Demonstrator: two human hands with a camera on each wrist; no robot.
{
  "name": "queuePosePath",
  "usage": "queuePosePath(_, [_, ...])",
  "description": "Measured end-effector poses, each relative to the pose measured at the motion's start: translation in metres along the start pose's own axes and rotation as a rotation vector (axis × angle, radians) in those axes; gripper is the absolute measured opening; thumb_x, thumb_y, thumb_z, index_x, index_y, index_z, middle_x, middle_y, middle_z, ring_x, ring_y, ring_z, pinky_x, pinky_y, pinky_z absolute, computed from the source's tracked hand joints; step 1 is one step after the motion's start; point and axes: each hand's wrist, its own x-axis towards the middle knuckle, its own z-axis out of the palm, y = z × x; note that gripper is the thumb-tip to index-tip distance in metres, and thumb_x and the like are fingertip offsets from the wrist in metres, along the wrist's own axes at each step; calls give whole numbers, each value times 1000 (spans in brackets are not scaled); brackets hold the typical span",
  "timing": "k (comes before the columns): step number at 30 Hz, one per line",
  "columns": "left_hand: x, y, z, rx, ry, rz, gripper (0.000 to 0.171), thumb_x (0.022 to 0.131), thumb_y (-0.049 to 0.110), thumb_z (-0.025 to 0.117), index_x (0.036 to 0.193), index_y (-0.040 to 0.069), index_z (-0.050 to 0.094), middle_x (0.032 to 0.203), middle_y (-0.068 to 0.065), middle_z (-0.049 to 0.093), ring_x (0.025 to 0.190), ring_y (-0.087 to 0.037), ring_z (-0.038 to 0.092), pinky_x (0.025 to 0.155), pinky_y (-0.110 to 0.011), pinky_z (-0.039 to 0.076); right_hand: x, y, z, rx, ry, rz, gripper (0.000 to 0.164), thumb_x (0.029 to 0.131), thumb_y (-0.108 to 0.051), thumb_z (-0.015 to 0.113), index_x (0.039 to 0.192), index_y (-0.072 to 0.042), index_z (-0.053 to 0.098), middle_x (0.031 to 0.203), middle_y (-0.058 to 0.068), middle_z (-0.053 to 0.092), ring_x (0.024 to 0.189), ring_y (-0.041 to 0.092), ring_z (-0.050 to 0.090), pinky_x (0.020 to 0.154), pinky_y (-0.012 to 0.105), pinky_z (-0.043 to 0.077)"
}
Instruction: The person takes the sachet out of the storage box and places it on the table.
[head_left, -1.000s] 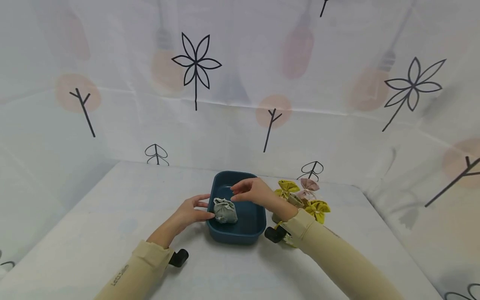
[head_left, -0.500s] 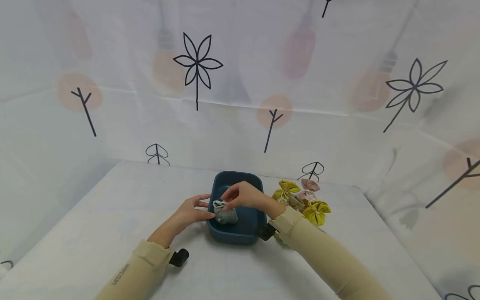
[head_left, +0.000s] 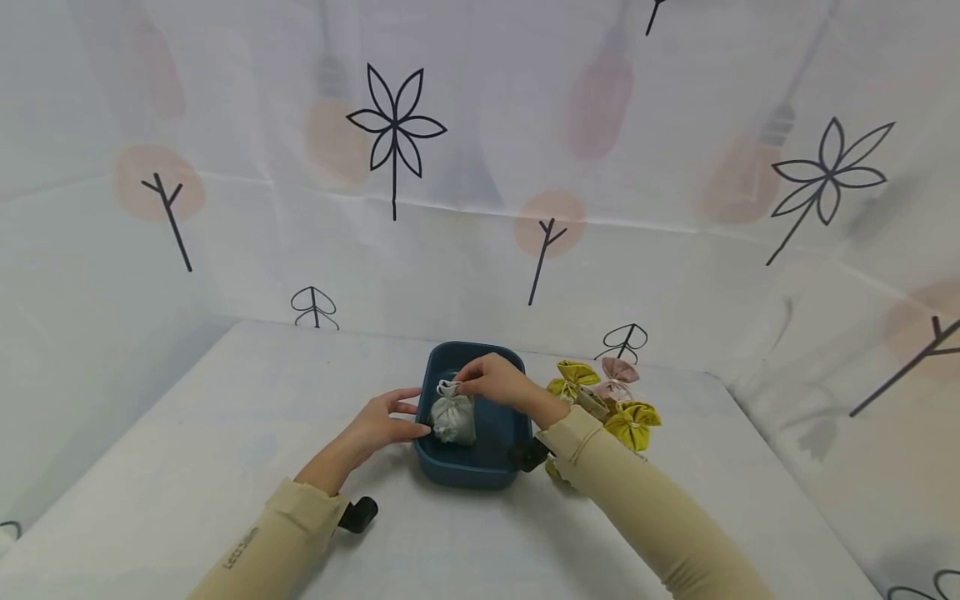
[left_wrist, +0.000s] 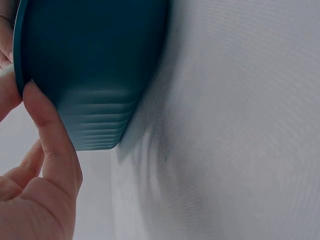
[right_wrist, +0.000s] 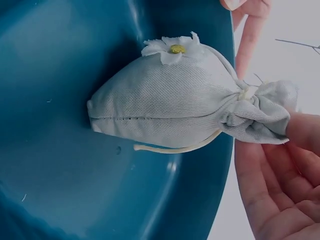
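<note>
A pale grey-green drawstring pouch is inside the dark blue plastic bin, near its left side. My right hand pinches the gathered cloth at the pouch's top. In the right wrist view the pouch bulges below its tied neck and carries a white fabric flower with a yellow centre. A loose cord end curves along its side. My left hand grips the bin's left rim; the left wrist view shows the index finger against the outer wall and the thumb over the edge.
Right of the bin, a cluster of tied pouches stands on the white-covered table: yellow ones, a pink one and others partly hidden by the right forearm. A printed white cloth backdrop rises behind the table.
My right hand came down to the pouch, took its top and drew it up, so the pouch went from slumped to upright. The left hand stayed at the bin's rim.
</note>
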Motion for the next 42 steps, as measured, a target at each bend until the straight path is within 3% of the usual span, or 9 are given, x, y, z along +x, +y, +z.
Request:
queuePosePath(5, [1, 0, 1, -6, -3, 0, 71, 75, 18, 79, 137, 13, 45, 120, -13, 54, 90, -19, 61, 82, -40, 51, -1, 4, -2, 24, 32, -19, 17, 90, -7, 60, 102, 0, 69, 93, 4, 66, 81, 14, 58, 79, 41, 50])
queuePosePath(12, [1, 0, 2, -15, 4, 6, 70, 75, 14, 79, 137, 12, 46, 120, -14, 54, 88, -19, 62, 81, -39, 51, -7, 1, -9, 62, 118, -66, 19, 92, -11, 58, 105, -2, 68, 95, 5, 66, 80, 17, 58, 71, 32, 50])
queuePosePath(19, [0, 1, 2, -25, 13, -1, 68, 76, 9, 77, 137, 11, 46, 120, -15, 54, 88, -20, 62, 80, -38, 52, -17, -7, -15, 93, 194, -90, 20, 93, -12, 57, 107, -2, 67, 94, 5, 65, 79, 17, 56, 69, 30, 48])
queuePosePath(32, [-3, 1, 2, 9, 14, -15, 71, 75, 14, 79, 138, 13, 45, 121, -14, 54, 89, -19, 61, 82, -39, 51, -51, -18, -12, 86, 292, -249, 17, 94, -5, 54, 105, 2, 64, 95, 8, 64, 83, 18, 56, 73, 32, 50])
queuePosePath(38, [-2, 2, 3, 7, 13, -11, 71, 75, 14, 79, 138, 12, 45, 121, -14, 54, 90, -19, 62, 82, -38, 51, -67, -23, -11, 68, 367, -275, 16, 93, -3, 54, 105, 2, 64, 93, 9, 64, 79, 18, 55, 70, 31, 51])
queuePosePath(42, [-2, 2, 3, 3, 14, -6, 72, 74, 15, 79, 138, 12, 45, 121, -14, 53, 90, -20, 62, 82, -39, 51, -80, -24, -10, 75, 414, -256, 15, 92, -2, 55, 104, 1, 65, 93, 8, 64, 80, 18, 56, 70, 23, 50])
